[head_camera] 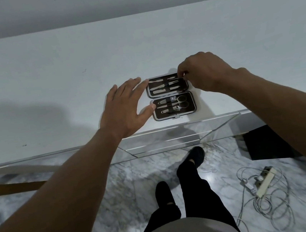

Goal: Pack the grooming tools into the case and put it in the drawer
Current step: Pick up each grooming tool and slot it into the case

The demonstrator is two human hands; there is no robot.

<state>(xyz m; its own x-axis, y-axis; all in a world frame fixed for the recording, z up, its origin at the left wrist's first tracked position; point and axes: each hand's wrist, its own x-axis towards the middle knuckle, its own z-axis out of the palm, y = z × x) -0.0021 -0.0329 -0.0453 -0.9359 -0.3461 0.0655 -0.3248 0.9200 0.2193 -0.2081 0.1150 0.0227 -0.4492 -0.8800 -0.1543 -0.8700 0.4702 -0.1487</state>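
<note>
the case [189,108] lies open and flat on the white table [77,57], near the front edge, with its two halves one behind the other; the near half holds the scissors [180,102], a nail clipper [177,108] and some pointed tools, each one under the dark strap [170,107] in the middle; the far half holds more flat tools in the same way.

the left hand [124,108] is open, fingers straight and spread; its index fingertip touches the far left corner of the case and its thumb tip touches the left side of the near half; i judge it is there to keep the light case from sliding while the other hand pushes. the right hand [205,72] has its fingers bent and pinches the end of a thin metal tool [176,79] at the right side of the far half; the tool seems to go under the strap there, but it is too small in the view to say if it is fully seated.

most tools are in place, so packing is near its end; the case is not yet closed; the drawer [162,142] in the mirrored front below the table is shut and must be opened after.
</note>
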